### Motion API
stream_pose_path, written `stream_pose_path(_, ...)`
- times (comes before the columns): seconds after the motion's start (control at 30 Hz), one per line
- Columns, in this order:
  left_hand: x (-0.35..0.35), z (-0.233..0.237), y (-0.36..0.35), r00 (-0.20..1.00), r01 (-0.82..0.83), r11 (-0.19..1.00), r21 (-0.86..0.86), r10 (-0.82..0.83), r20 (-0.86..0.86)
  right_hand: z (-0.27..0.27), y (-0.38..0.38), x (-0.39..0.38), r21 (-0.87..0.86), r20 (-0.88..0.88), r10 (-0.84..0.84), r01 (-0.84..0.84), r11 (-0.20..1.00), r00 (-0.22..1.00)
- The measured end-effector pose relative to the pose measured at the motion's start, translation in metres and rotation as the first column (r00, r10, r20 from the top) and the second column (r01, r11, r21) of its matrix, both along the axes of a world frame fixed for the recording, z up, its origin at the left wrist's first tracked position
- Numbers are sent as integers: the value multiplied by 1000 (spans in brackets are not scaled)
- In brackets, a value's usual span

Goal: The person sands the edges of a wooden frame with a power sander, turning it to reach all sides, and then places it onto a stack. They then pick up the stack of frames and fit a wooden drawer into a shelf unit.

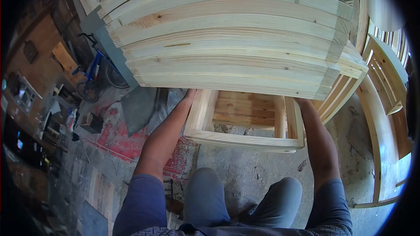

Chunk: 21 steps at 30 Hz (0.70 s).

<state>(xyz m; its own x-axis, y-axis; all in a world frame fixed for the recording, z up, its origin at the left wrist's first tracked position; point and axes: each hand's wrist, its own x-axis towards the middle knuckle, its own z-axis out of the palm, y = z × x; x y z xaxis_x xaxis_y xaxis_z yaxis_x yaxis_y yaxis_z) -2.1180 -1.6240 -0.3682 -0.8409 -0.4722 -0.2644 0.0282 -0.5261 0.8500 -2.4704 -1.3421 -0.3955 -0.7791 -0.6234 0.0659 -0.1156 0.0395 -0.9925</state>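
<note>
Both arms reach forward around a pale wooden frame (pixel 245 139), which looks like a slatted piece of furniture. My left hand (pixel 191 93) is at the frame's left side; only the wrist end shows, and its fingers are hidden behind the wood. On the opposite side, my right hand (pixel 302 101) disappears under the overhanging planks, fingers out of sight too. Whether either hand grips the frame cannot be made out. A thick stack of light pine planks (pixel 232 43) lies directly above and beyond the frame, covering its far end.
To the right stand more slatted wooden pieces (pixel 343 85) and a curved wooden part (pixel 376 135). A blue bicycle (pixel 94 67) leans at the left near a grey sheet (pixel 140 105). Concrete floor (pixel 227 170) and a red patterned mat (pixel 113 131) lie below.
</note>
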Motion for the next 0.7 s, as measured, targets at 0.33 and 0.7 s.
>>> stream_pose_path(0.33,157,72,83,976,-200,721,-663,206,-70,-8,5,10,31,-26,-60,61,998,998)
stream_pose_path(0.7,173,-135,110,935,119,756,-644,133,329,-99,149,136,-243,590,184,-44,969,786)
